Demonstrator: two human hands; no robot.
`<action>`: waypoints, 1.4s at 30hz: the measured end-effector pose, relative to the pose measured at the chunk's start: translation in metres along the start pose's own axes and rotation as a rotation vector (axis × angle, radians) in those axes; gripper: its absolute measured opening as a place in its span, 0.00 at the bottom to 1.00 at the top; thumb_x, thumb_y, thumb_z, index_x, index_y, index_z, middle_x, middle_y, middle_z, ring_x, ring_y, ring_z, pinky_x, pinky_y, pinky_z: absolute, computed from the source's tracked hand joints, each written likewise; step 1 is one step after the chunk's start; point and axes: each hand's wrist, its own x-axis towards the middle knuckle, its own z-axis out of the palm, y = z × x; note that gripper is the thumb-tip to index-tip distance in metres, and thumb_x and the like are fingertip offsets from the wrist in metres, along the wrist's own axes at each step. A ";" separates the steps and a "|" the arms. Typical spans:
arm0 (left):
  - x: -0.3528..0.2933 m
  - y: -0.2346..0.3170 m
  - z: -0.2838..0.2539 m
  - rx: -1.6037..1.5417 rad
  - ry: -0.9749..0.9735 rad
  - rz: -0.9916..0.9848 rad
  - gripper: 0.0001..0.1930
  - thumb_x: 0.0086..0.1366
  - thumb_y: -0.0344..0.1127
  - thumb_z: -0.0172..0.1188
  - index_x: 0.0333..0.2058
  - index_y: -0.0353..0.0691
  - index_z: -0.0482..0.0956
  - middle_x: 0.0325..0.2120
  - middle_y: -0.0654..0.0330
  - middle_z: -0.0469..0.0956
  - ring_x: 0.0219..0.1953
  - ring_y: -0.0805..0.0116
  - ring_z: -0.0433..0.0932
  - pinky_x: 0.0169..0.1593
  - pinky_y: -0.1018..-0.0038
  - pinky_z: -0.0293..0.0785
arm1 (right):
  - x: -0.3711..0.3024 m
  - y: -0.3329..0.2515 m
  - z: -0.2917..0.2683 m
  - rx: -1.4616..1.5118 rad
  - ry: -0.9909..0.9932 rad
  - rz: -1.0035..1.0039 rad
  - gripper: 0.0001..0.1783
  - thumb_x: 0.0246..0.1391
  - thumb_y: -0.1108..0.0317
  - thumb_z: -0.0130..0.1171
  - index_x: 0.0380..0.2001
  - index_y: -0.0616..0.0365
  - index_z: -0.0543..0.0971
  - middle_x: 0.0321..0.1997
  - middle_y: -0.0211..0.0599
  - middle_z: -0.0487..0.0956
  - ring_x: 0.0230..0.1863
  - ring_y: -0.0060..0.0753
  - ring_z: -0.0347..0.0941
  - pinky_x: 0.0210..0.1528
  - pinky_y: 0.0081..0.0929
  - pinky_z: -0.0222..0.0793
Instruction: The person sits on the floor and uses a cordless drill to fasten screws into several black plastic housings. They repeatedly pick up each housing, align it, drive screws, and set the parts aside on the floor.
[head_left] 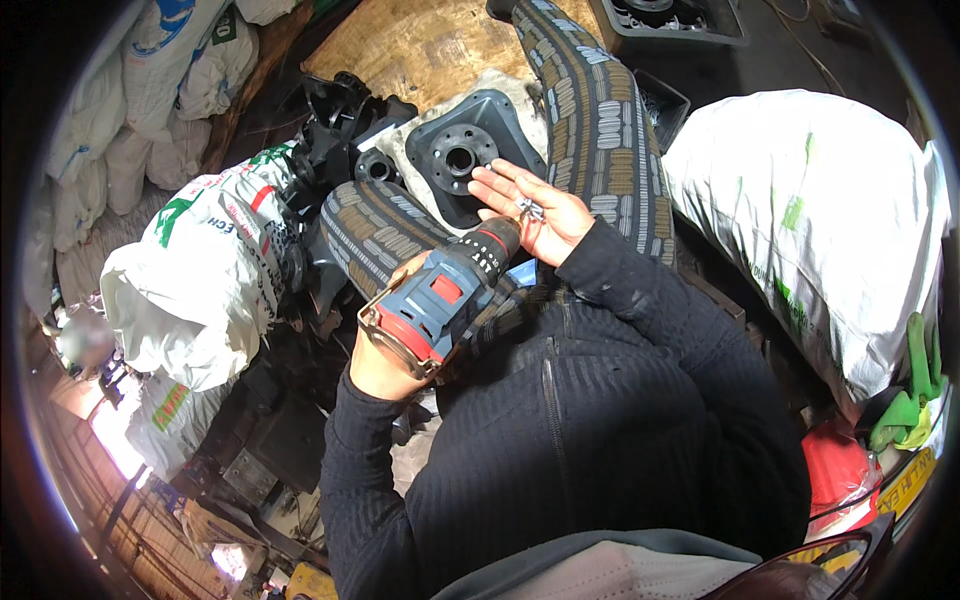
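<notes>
Head view: the left hand [385,368] wraps a power drill [440,295], while the right hand [560,222] is palm-up, loosely spread, seemingly so the small silvery fasteners [530,209] won't spill.

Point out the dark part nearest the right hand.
The square-based part with the round flange, by the right hand; the piled black parts lie farther left.
</notes>
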 end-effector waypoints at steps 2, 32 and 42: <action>-0.002 -0.002 0.000 0.045 -0.045 0.005 0.19 0.48 0.30 0.65 0.42 0.41 0.77 0.40 0.56 0.78 0.44 0.55 0.78 0.53 0.63 0.73 | 0.001 0.001 0.002 -0.003 0.030 -0.013 0.26 0.66 0.67 0.44 0.64 0.61 0.53 0.64 0.57 0.63 0.64 0.52 0.64 0.57 0.50 0.71; 0.083 -0.078 -0.031 -0.096 -0.111 -0.316 0.19 0.52 0.23 0.65 0.45 0.33 0.77 0.41 0.55 0.80 0.43 0.63 0.79 0.49 0.69 0.73 | 0.071 0.000 -0.044 -0.844 0.506 -0.264 0.10 0.57 0.66 0.62 0.37 0.61 0.76 0.28 0.22 0.76 0.30 0.11 0.68 0.35 0.12 0.62; 0.134 -0.066 -0.051 0.042 -0.368 -0.197 0.23 0.47 0.23 0.62 0.46 0.37 0.77 0.43 0.50 0.78 0.47 0.50 0.77 0.53 0.62 0.73 | 0.071 0.000 -0.043 -0.853 0.520 -0.233 0.09 0.57 0.68 0.63 0.34 0.61 0.75 0.24 0.19 0.72 0.25 0.08 0.62 0.29 0.12 0.58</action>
